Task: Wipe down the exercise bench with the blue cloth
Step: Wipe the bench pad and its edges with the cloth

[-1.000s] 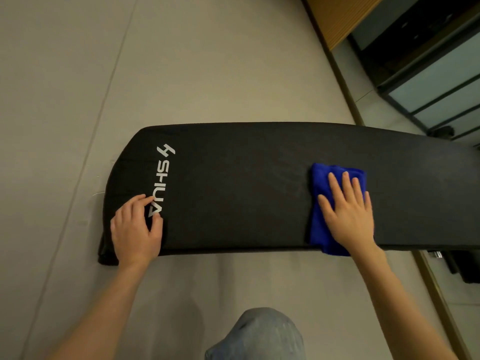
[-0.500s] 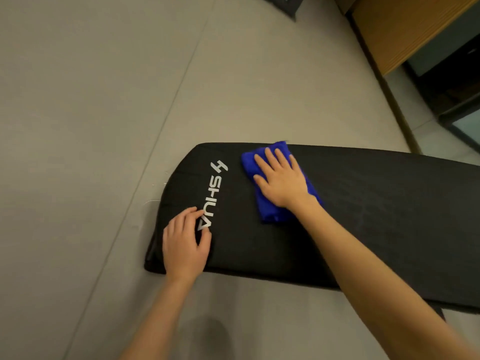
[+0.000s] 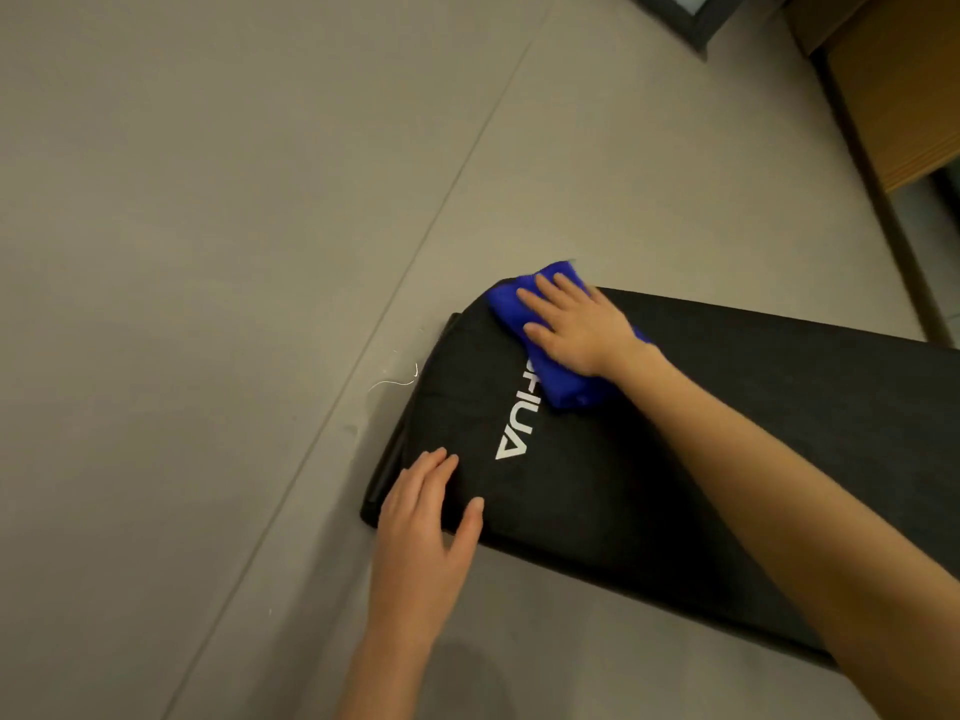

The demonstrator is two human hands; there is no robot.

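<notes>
1. The right hand (image 3: 576, 327) presses the blue cloth (image 3: 545, 376) flat, fingers straight and slightly spread, at the far left corner of the black bench pad (image 3: 675, 459).
2. The left hand (image 3: 423, 527) rests flat on the near left corner, fingers together, thumb apart.

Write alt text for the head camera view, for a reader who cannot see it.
A person's right hand presses a blue cloth on the logo end of a black exercise bench, while the left hand rests on its near corner.

Bare left hand (image 3: 422, 517) and bare right hand (image 3: 576, 330), each on a long bare forearm (image 3: 753, 485), uncovered as far as visible.
</notes>
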